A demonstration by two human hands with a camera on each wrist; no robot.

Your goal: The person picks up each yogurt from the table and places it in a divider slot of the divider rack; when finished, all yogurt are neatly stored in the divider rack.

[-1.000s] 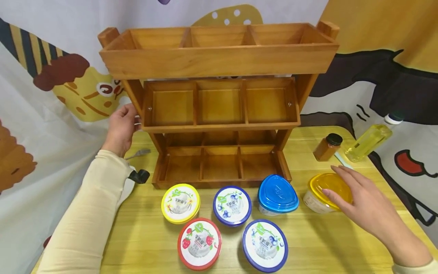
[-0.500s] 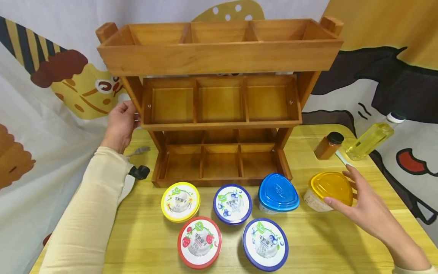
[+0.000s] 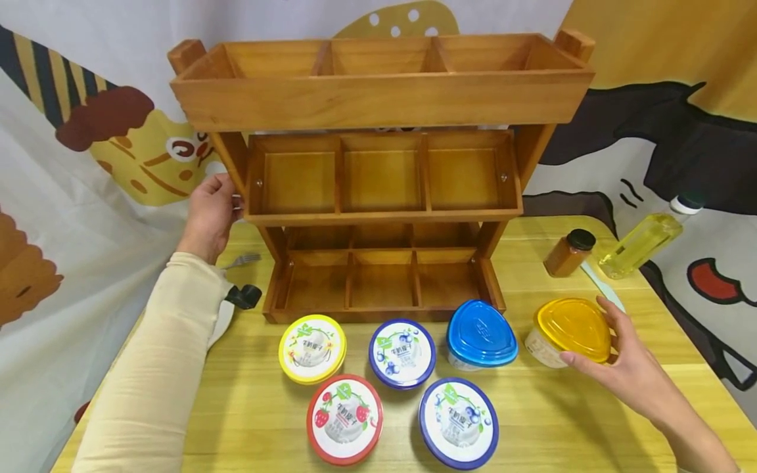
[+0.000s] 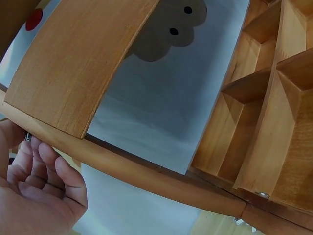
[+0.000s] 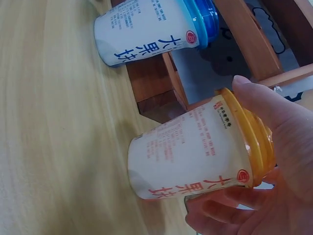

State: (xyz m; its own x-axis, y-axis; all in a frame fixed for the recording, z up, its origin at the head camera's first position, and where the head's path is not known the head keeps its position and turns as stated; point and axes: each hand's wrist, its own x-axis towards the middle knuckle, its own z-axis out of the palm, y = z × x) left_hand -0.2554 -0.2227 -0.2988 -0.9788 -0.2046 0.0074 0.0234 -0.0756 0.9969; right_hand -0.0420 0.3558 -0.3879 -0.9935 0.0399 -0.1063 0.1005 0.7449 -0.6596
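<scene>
A wooden three-tier rack (image 3: 381, 105) with divided compartments stands at the middle of the table. My left hand (image 3: 211, 211) holds the side post of this rack, its curled fingers (image 4: 68, 176) against the wood in the left wrist view. At the right, my right hand (image 3: 635, 381) spans a yogurt cup with a yellow lid (image 3: 570, 332), thumb on one side and fingers on the other. The right wrist view shows the thumb at the rim of the upright white cup (image 5: 188, 152). Beside it stands a yogurt cup with a blue lid (image 3: 481, 334), close to the rack's front.
Several round tubs stand before the rack, with yellow (image 3: 312, 349), red (image 3: 345, 420) and blue-purple rims (image 3: 402, 353). Behind the right hand are a black-capped jar (image 3: 570, 253), a pale green utensil handle (image 3: 603, 287) and an oil bottle (image 3: 641, 246). A fork (image 3: 242, 260) and a white plate (image 3: 221, 322) lie left.
My right hand has come down from over the yellow lid to the cup's side, its thumb and fingers now around it. The left hand keeps its place on the rack.
</scene>
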